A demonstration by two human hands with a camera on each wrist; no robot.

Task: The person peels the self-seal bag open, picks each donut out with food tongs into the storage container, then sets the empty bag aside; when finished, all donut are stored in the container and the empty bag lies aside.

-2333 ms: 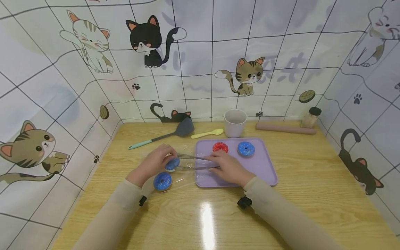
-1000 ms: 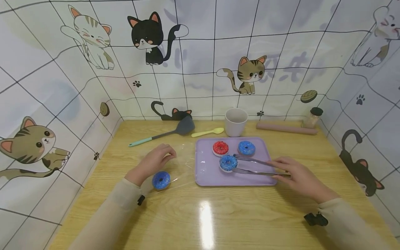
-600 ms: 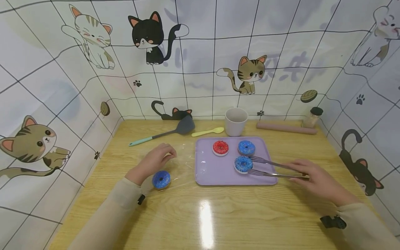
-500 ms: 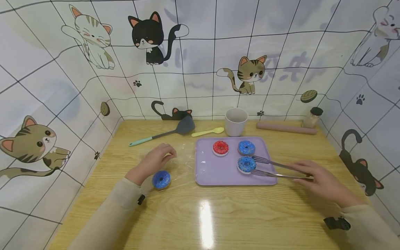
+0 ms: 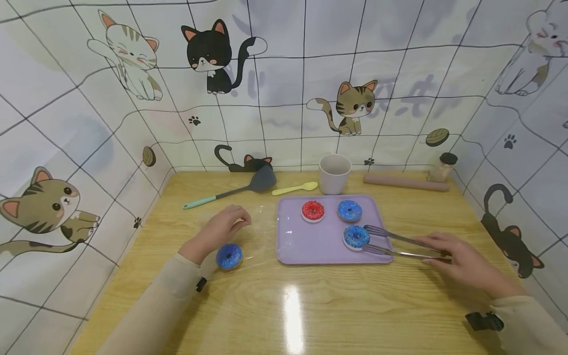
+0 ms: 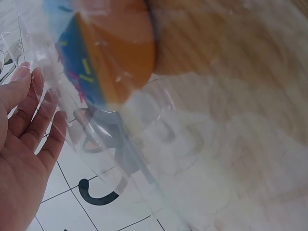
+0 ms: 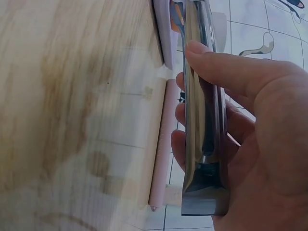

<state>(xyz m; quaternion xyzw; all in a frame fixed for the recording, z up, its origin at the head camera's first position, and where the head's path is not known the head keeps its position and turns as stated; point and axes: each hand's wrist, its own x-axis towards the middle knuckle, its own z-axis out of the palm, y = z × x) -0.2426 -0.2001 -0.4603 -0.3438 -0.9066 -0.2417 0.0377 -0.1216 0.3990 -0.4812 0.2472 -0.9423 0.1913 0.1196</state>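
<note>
My left hand [image 5: 222, 228] pinches the edge of a clear plastic bag [image 6: 192, 120] between thumb and fingertips. A blue sprinkled donut [image 5: 229, 257] lies at the bag just below that hand; its orange-brown side shows through the film in the left wrist view. My right hand [image 5: 461, 261] grips steel tongs [image 7: 204, 120], thumb on one arm and fingers round the other. The spread fork-like tips are at the right edge of a blue sprinkled donut [image 5: 356, 237] on the purple tray [image 5: 306, 254]. Behind it sit a red donut [image 5: 312, 211] and another blue donut [image 5: 349, 210].
Along the back stand a grey cup [image 5: 335, 174] and a jar with black lid [image 5: 442, 167]. A turner [image 5: 262, 180] with mint handle, a yellow spoon [image 5: 295, 188] and a pinkish rolling pin [image 5: 406, 183] lie near the cat-patterned wall.
The tongs took a blue donut from beside the left hand onto the tray's right part and now sit loosely at its edge. My right hand moved right; the left stayed.
</note>
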